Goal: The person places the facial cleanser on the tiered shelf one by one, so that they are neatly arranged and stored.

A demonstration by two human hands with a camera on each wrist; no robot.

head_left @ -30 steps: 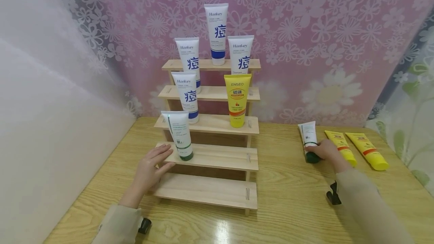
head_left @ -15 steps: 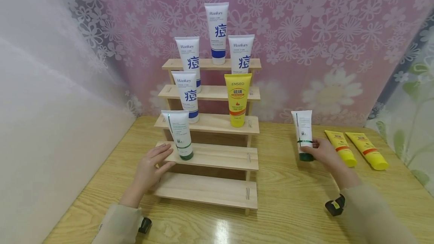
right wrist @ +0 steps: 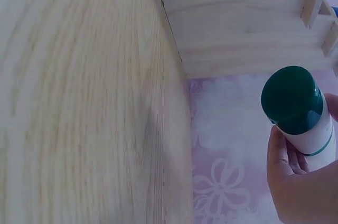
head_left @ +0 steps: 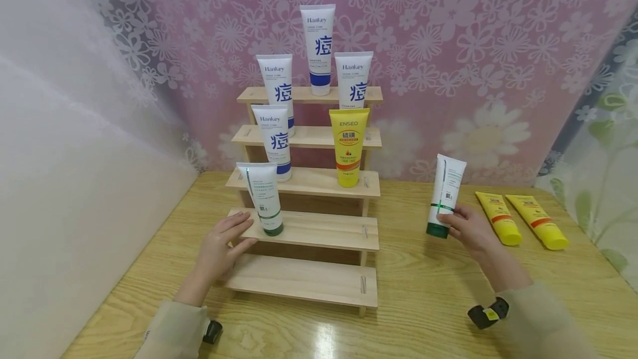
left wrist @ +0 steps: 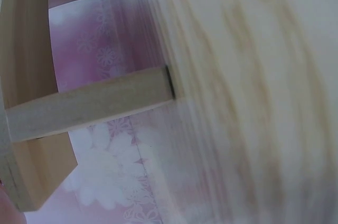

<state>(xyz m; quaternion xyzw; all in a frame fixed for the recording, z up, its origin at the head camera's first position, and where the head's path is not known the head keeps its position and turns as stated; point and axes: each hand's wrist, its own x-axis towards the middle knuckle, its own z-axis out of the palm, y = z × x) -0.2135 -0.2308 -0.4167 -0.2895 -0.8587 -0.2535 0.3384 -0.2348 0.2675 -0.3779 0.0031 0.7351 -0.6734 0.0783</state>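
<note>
My right hand [head_left: 473,232] grips a white tube with a green cap [head_left: 447,184] near its capped end, above the table to the right of the stand. The tube leans slightly, cap down. In the right wrist view its green cap [right wrist: 292,97] faces the camera, with fingers round the body below it. My left hand [head_left: 219,248] rests at the left end of a lower tier of the wooden stand [head_left: 324,231], fingers fairly straight. Beside its fingertips another white tube with a green cap [head_left: 264,198] stands upright. The left wrist view shows mostly wood, with only a sliver of hand.
Several white-and-blue tubes [head_left: 319,49] stand on the upper tiers, with a yellow tube [head_left: 348,148] at the third tier's right. On the table [head_left: 413,303], two yellow tubes [head_left: 500,219] lie at right. A flowered pink backdrop [head_left: 448,71] hangs behind; a white wall [head_left: 89,154] rises left.
My right hand has lifted the green-capped tube off the table, moved it slightly left and tilted its top to the right. The left hand stays where it was.
</note>
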